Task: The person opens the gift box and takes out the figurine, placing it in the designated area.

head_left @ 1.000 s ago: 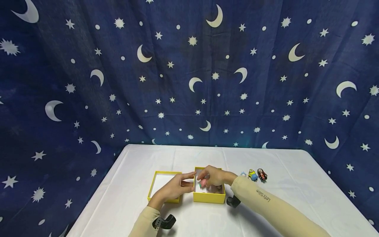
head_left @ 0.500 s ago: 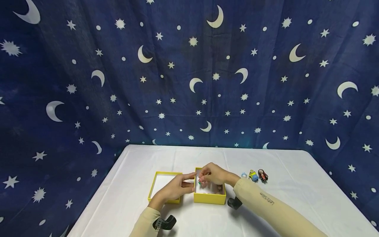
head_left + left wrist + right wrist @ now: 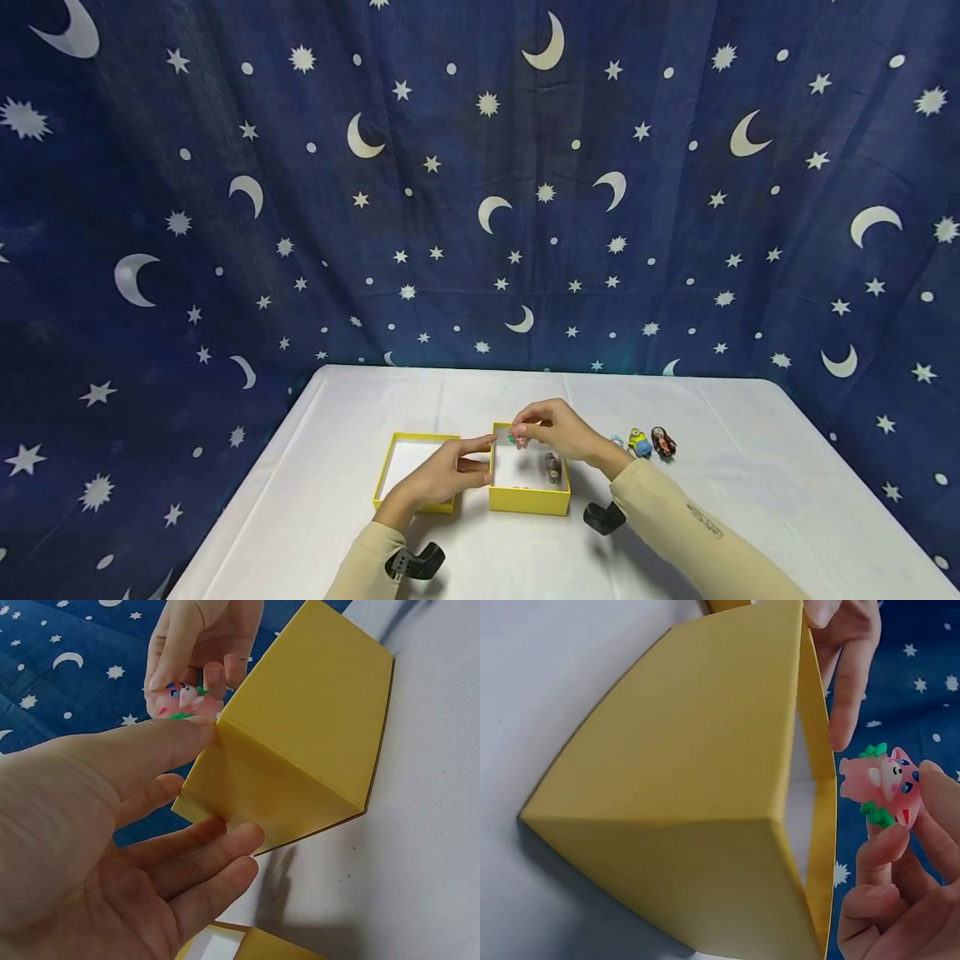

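My right hand [image 3: 558, 429] pinches a small pink animal figurine [image 3: 881, 780] with green leaf-like parts and a white muzzle, between thumb and fingers. It is held up over the back of a yellow box [image 3: 529, 502] that stands uncovered. Inside, by the box's right wall, lies a brown-grey figurine [image 3: 552, 468]. My left hand [image 3: 444, 475] touches the left wall and the rim with fairly straight fingers. In the left wrist view, several fingertips [image 3: 244, 838] rest at the yellow side, and part of the pink figurine hides behind the other digits.
Left of the box lies its yellow-rimmed lid [image 3: 397, 458], white inside, partly under my left hand. To the right are a minion figurine [image 3: 639, 443], a dark-haired red-and-black figurine [image 3: 663, 443] and a light blue one [image 3: 617, 442], partly hidden. A white cloth covers the table [image 3: 360, 408].
My right hand has risen out of the box and moved slightly back with the pink figurine, uncovering the brown-grey figurine inside. The left hand stays at the box's left side.
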Action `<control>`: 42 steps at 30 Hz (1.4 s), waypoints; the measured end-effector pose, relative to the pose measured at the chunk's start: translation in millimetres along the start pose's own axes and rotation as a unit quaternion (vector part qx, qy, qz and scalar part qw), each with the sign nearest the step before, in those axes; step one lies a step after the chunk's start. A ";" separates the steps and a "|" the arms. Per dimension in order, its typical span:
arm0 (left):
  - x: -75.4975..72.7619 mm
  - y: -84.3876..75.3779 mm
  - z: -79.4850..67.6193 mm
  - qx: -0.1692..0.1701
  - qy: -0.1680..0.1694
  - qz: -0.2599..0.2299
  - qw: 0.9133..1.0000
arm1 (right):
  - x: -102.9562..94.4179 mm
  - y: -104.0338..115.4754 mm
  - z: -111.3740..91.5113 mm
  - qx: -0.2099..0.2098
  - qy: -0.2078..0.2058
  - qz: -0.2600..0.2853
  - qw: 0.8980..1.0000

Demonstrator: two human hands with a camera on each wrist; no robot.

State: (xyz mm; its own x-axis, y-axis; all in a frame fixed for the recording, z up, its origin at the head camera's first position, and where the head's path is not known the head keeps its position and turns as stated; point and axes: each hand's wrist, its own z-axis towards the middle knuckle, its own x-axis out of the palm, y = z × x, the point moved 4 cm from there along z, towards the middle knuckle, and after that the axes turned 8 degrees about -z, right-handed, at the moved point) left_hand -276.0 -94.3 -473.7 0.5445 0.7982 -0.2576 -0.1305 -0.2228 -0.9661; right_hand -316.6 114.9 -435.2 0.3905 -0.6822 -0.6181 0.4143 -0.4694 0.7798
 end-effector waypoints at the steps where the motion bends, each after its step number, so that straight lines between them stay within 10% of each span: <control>1: 0.0 0.3 0.0 0.001 0.000 0.001 1.000 | -0.6 -0.8 -1.2 0.007 -0.004 0.002 1.000; 42: 1.2 -2.2 -0.6 0.001 0.005 -0.017 1.000 | -45.4 11.7 -77.2 -0.022 -0.166 0.022 0.986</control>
State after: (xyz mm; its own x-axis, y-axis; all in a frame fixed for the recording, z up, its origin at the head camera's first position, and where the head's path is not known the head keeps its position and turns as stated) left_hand -274.6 -93.1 -471.9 0.5564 0.8001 -0.2241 -0.1124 -0.1947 -0.9744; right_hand -266.0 183.6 -405.7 0.1217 -0.8510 -0.5109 0.4412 -0.4147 0.7958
